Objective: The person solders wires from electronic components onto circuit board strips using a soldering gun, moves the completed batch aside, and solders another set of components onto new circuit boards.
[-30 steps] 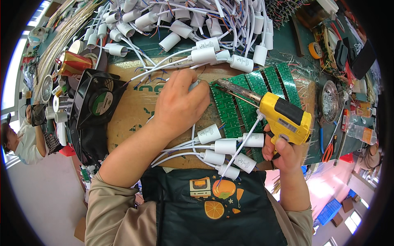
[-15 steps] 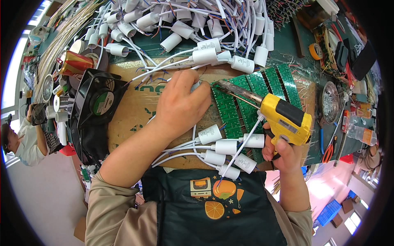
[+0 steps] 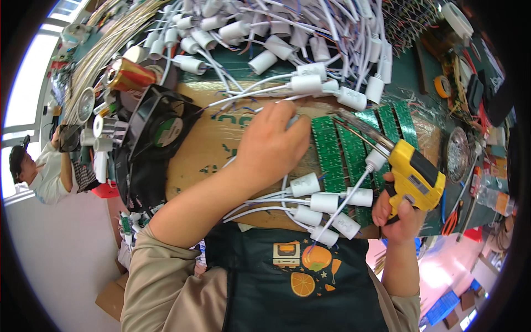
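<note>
The green circuit boards lie side by side on the brown cardboard sheet, and I take them as my landmark. My left hand rests on the cardboard just left of them, fingers curled down and pinching something small at the boards' upper left corner; what exactly sits between the fingertips is hidden under my own knuckles. My right hand is below and to the right of the boards, closed around the grip of a yellow glue gun, whose nozzle reaches up and left across the boards toward my left hand.

I judge the boards to be light, stiff and thin, easily scratched or cracked if bent, so they are best held by the edges, flat. The gun looks solid and hot at the tip, so I would keep hold of the grip only.

Just below the boards lie white cylindrical capacitors on white leads, light and springy; a glue stick runs across them into the back of the gun. A far bigger heap of the same white parts fills the table above the boards. Left of the cardboard stands a black fan. The right end of the boards is partly covered by the gun, and clutter beyond them is too small to tell.
</note>
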`<action>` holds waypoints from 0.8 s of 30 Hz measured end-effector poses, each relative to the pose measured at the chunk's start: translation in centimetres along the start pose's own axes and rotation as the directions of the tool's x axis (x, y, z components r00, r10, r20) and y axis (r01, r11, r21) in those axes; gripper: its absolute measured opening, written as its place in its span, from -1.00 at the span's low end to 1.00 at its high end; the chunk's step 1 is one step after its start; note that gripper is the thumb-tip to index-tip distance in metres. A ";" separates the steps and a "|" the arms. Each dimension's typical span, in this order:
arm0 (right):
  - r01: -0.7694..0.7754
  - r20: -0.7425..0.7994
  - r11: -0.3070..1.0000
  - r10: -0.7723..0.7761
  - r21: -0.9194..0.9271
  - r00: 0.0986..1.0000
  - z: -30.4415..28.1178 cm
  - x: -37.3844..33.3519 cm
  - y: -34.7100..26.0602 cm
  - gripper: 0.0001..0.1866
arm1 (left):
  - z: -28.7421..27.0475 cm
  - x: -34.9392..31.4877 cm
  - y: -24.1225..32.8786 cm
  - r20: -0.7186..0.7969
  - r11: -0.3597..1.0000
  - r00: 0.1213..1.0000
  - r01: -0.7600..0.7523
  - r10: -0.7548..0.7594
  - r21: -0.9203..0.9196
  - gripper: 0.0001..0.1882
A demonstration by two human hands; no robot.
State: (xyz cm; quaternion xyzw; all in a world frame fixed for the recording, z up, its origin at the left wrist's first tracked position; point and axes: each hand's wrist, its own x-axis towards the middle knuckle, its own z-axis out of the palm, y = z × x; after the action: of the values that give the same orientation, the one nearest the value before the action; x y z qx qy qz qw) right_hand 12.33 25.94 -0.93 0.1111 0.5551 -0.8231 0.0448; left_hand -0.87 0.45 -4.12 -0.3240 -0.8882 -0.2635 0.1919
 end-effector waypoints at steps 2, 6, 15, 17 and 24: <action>0.021 0.028 1.000 -0.021 0.009 0.999 -0.6 0.0 0.0 -0.24 | -1.8 0.3 0.6 0.066 0.997 0.996 0.065 -0.062 -0.037 -0.68; 0.053 0.052 0.997 -0.056 0.052 0.997 -1.6 -0.3 0.2 -0.23 | -8.3 1.0 -0.2 -0.049 0.986 0.999 0.019 -0.011 0.166 -0.60; 0.086 0.018 0.995 -0.087 0.041 0.996 -1.5 -0.5 0.3 -0.24 | -15.1 -0.5 -4.4 -0.060 0.832 0.903 0.417 -0.426 0.366 -0.69; 0.090 0.022 0.995 -0.091 0.036 0.996 -1.4 -0.5 0.2 -0.24 | -14.8 -0.2 -4.6 -0.099 0.798 0.890 0.445 -0.446 0.406 -0.70; 0.102 0.014 0.994 -0.103 0.035 0.995 -1.8 -0.9 0.2 -0.25 | -13.1 0.4 -4.4 -0.268 0.752 0.947 0.307 -0.179 0.583 -0.75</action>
State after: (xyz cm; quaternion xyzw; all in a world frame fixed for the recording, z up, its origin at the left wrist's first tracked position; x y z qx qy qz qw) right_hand 13.43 27.46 -1.52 0.0768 0.5457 -0.8344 0.0050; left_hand -1.95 -9.95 4.87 -0.0970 -0.9363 -0.0116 0.3373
